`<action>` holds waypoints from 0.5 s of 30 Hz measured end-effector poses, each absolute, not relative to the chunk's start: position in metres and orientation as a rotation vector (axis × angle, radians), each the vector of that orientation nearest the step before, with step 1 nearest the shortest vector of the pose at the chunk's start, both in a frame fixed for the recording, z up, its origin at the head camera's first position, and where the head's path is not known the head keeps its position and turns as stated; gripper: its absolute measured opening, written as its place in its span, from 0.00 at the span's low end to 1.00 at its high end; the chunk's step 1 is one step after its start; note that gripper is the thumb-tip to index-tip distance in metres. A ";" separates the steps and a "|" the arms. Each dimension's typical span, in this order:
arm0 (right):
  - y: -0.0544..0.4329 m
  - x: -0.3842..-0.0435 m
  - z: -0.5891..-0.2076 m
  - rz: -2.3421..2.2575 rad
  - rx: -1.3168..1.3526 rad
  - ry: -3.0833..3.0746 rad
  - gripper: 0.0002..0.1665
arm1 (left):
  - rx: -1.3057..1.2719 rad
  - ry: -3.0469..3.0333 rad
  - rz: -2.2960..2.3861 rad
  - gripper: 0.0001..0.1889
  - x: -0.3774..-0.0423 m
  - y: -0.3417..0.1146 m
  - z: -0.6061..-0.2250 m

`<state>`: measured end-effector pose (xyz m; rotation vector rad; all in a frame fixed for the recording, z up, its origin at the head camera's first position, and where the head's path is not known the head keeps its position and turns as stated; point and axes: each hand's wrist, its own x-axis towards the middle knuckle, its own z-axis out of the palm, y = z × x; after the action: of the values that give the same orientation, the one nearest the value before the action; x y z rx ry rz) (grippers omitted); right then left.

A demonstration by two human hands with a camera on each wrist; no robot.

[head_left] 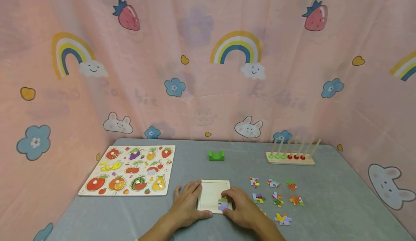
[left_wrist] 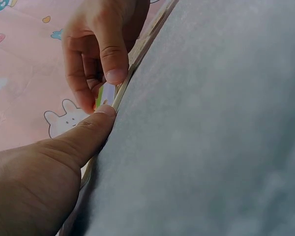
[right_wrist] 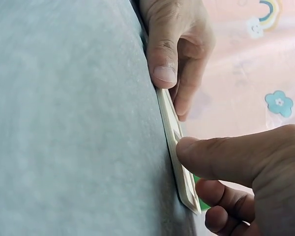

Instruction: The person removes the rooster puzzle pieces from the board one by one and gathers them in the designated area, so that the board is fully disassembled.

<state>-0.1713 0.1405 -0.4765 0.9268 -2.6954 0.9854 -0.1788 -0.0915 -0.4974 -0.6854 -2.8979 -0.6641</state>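
Note:
A square wooden puzzle tray (head_left: 211, 194) with a raised rim lies on the table in front of me. My left hand (head_left: 186, 204) holds its left side, thumb along the near rim (right_wrist: 167, 129) and fingers up the left edge. A lilac and green puzzle piece (head_left: 222, 204) is in the tray's near right corner. Over that corner, my right hand (head_left: 242, 206) has thumb and curled fingers at the piece. In the left wrist view part of the piece (left_wrist: 108, 93) shows between the hands. How firmly it is gripped is hidden.
Several loose jigsaw pieces (head_left: 273, 182) lie right of the tray, one partly behind the right hand. A fruit knob puzzle board (head_left: 171, 154) lies at left. A green block (head_left: 216, 157) stands at the back, a peg stand (head_left: 290, 161) with green and red beads at back right.

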 end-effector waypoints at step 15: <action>0.156 -0.167 -0.454 1.053 0.974 -2.611 0.21 | -0.674 -2.901 -0.650 0.54 -0.180 -0.092 -0.499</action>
<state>-0.1665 0.1564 -0.4539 0.9742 -2.6113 1.0528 -0.1797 -0.0916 -0.4992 -0.6736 -2.9006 -0.6499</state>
